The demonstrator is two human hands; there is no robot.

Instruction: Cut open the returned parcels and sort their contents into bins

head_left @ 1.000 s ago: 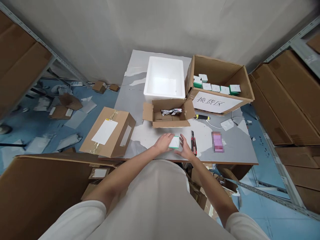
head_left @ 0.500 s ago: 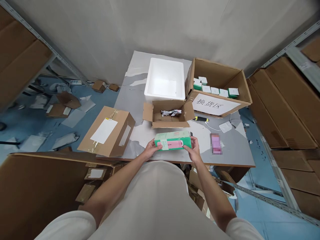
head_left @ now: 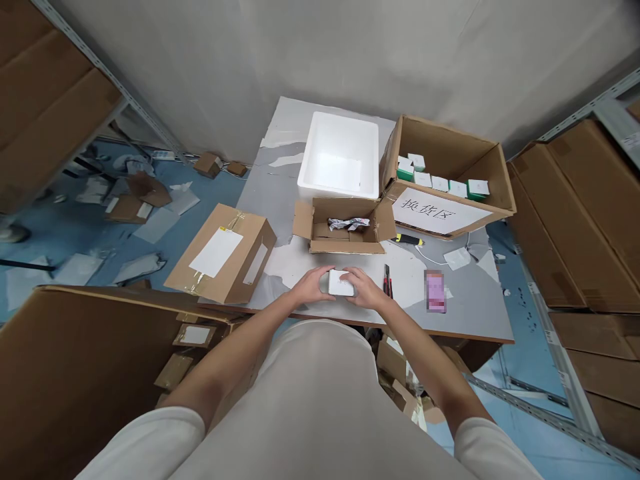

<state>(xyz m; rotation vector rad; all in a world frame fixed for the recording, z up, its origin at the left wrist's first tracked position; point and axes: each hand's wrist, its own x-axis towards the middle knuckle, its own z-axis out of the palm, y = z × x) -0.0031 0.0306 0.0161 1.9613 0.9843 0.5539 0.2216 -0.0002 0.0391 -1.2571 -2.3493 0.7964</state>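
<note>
Two hands [head_left: 311, 287] [head_left: 367, 290], one held box [head_left: 338, 288], one white bin [head_left: 338, 165] and one yellow-black cutter [head_left: 409, 240] show.

Grey patched with off-white covers the bench [head_left: 273, 193]; at its near edge, the small box [head_left: 341, 284] shows a plain white top. The open carton [head_left: 347, 247] is brown, as is the big carton [head_left: 392, 157] toward the far right corner, its sign [head_left: 440, 211] white with black characters. The green-sided boxes [head_left: 478, 189] have white tops. The tub [head_left: 338, 191] is white, the slim cutter [head_left: 388, 283] red and black, the pixelated slab [head_left: 435, 291] pinkish purple.

white foam box [head_left: 340, 143], taped carton [head_left: 237, 267]
</note>
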